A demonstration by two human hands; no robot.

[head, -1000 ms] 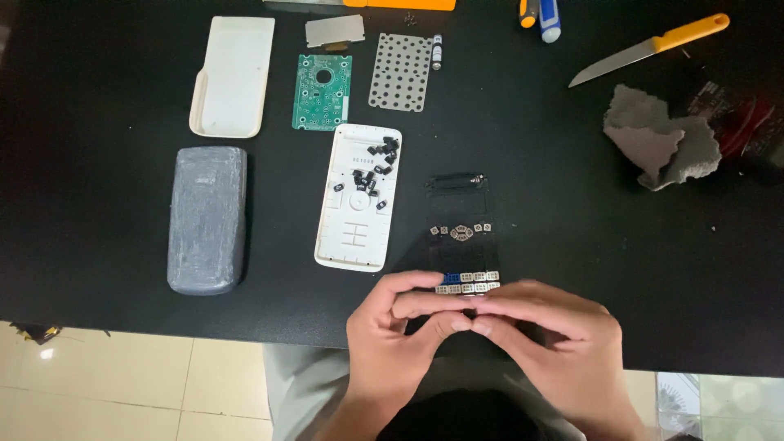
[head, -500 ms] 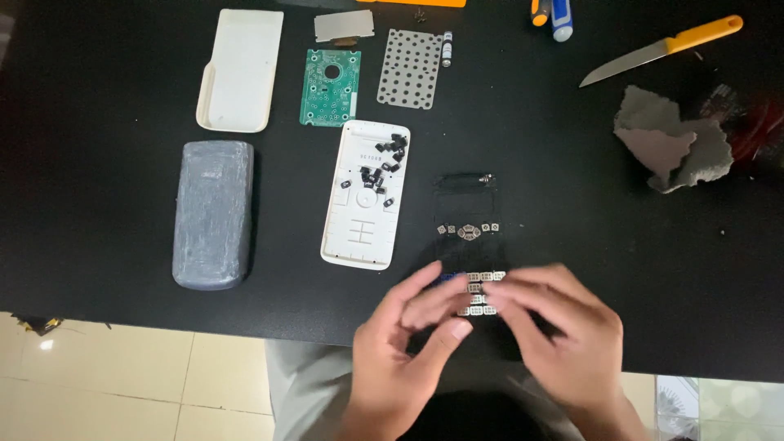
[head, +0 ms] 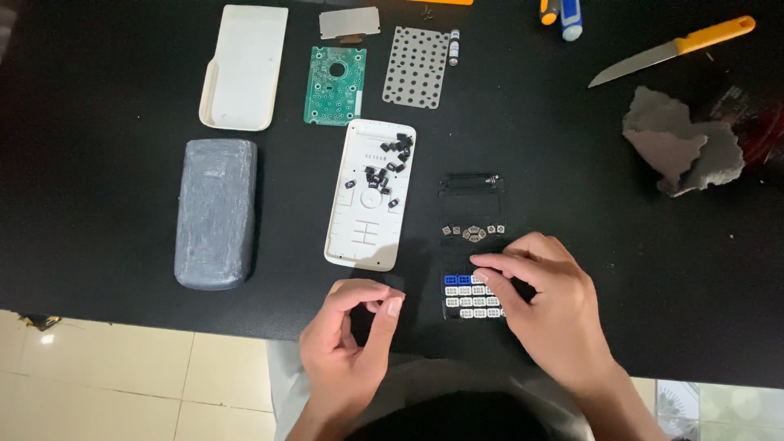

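Several loose parts lie on the black table [head: 98,98], going left to right: grey wrapped block [head: 216,214], cream back cover [head: 243,67], green circuit board [head: 336,85], white front shell [head: 370,194] w/ small black keys [head: 385,167] scattered in it. Left hand [head: 347,343] sits near the table edge, thumb and forefinger pressed together – can't tell if a key is pinched between them. Right hand [head: 539,306] rests fingertips on the black keypad frame [head: 470,245], just beside the shell, fingers lying loose, gripping nothing. Frame looks light, thin, prob. a bit flexy – best held by its long edges, kept level; seated white and blue keycaps [head: 467,296] would likely spill if tipped. Far right: yellow-handled knife [head: 674,51], crumpled grey paper [head: 682,149].
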